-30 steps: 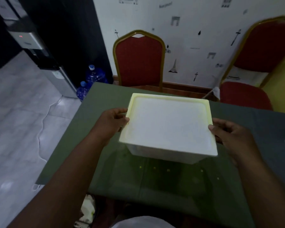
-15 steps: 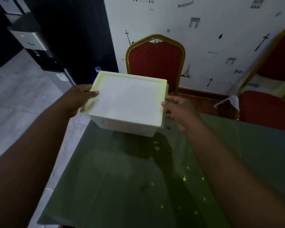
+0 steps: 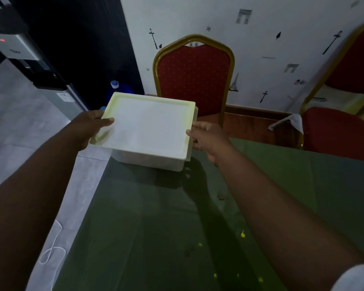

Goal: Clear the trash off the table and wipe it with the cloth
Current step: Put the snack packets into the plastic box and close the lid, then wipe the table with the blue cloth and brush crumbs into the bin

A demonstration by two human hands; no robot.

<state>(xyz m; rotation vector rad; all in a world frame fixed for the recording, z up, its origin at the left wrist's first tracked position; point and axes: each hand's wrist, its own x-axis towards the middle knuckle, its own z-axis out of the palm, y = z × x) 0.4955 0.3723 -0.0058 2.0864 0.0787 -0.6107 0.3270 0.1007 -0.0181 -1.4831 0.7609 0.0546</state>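
Observation:
A white plastic box with a yellow-edged lid (image 3: 148, 128) is at the far left corner of the green table (image 3: 303, 175), its base at or just above the table top. My left hand (image 3: 90, 127) grips its left side with the thumb lying over the lid. My right hand (image 3: 208, 139) holds the right edge, fingers under the rim. Small yellow specks (image 3: 242, 234) and a brown crumb (image 3: 220, 197) lie on the table nearer to me. No cloth is in view.
A red chair with a gold frame (image 3: 194, 80) stands behind the box at the wall. A second red chair (image 3: 340, 131) is at the right. A water dispenser (image 3: 29, 59) and blue bottles (image 3: 117, 91) stand at the left; a white cord (image 3: 53, 248) lies on the floor.
Both hands have carried the box from the middle of the table away from me to its far left corner and lowered it. The view has tilted along.

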